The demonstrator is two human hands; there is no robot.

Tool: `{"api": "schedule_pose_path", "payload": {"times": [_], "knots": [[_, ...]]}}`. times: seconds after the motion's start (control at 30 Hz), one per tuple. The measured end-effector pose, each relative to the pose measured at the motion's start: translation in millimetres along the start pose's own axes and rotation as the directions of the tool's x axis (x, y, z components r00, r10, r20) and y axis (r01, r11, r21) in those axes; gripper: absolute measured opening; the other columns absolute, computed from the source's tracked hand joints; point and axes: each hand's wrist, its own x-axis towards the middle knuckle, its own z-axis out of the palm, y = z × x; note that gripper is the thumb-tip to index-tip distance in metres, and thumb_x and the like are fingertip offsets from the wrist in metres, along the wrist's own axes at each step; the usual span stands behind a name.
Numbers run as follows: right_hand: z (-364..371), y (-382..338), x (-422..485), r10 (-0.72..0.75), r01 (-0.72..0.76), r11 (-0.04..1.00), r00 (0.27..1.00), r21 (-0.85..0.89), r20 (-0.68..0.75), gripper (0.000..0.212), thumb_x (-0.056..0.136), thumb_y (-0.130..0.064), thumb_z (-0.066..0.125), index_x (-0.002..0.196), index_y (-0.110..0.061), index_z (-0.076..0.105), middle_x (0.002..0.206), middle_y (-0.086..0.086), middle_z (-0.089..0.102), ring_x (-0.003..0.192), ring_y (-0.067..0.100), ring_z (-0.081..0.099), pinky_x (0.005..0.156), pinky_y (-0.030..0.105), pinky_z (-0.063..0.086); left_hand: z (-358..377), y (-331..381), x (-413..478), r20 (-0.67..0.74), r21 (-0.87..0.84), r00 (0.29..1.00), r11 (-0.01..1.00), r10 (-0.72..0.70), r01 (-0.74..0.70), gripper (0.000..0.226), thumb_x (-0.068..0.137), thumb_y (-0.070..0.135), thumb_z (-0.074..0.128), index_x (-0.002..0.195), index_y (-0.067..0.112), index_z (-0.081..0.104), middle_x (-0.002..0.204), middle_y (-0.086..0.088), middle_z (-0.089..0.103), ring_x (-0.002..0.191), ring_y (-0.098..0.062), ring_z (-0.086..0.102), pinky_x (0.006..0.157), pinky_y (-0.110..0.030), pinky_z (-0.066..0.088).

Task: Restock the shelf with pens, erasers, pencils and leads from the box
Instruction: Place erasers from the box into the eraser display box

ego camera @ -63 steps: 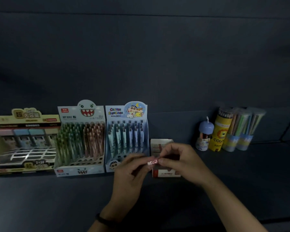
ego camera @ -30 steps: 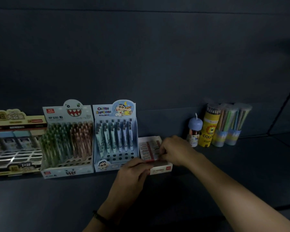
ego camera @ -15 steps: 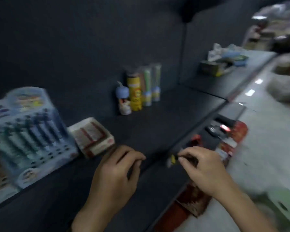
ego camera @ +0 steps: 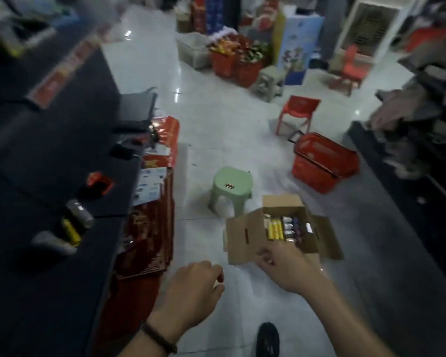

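The right grip (ego camera: 285,266) is at the near edge of the open cardboard box (ego camera: 240,235). Its fingers (ego camera: 265,260) are bent down, and it is too blurry to tell if they hold anything. The box sits on the white floor (ego camera: 216,124), just past this grip, with its flaps folded out. Inside it, right above the grip, are yellow packs (ego camera: 274,229) and some shiny and dark packs (ego camera: 291,228).

The left grip (ego camera: 193,289) is in the air, a little to the left of the right grip and nearer to the person. Its fingers are curled in toward the thumb. I cannot tell if it holds something small.

The dark shelf (ego camera: 36,202) is off to the left of the left grip. A green stool (ego camera: 231,186) stands past the box. A red basket (ego camera: 322,163) is farther off, to the right.
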Motion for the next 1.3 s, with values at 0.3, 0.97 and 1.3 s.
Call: {"api": "schedule_pose_path", "payload": {"times": [0.3,0.97,1.3], "knots": [[-37.4,217.3,60.0,0.324,-0.329,0.934,0.944,0.14,0.055,0.028,0.098,-0.048,0.066,0.121,-0.031,0.072,0.106,-0.013,0.071,0.094,0.005,0.065,0.081,0.025,0.054,100.4,81.0,203.6,0.351,-0.006,0.936,1.0,-0.018,0.022,0.027,0.105,0.049,0.052,0.123,0.033,0.063,0.121,0.005,0.061,0.112,-0.02,0.058,0.094,-0.038,0.052],[226.4,601.1,506.3,0.464,-0.542,0.839,0.754,0.041,0.464,0.052,0.096,-0.025,0.075,0.145,-0.023,0.057,0.141,0.01,0.057,0.123,0.028,0.061,0.102,0.039,0.055,525.8,7.7,623.2,0.523,-0.119,0.85,0.983,-0.057,0.14,0.057,0.095,0.028,0.073,0.142,0.049,0.048,0.118,0.004,0.036,0.117,-0.021,0.042,0.1,-0.036,0.049],[382.4,697.2,575.3,0.416,-0.417,0.902,0.765,-0.115,0.491,0.11,0.066,-0.056,0.093,0.155,-0.053,0.027,0.152,0.017,0.029,0.142,0.041,0.038,0.119,0.052,0.041,658.5,-13.1,651.1,0.363,-0.061,0.917,0.977,-0.167,0.202,0.076,0.076,0.042,0.09,0.138,0.046,0.045,0.116,0.003,0.026,0.106,-0.02,0.036,0.083,-0.034,0.054]]}}
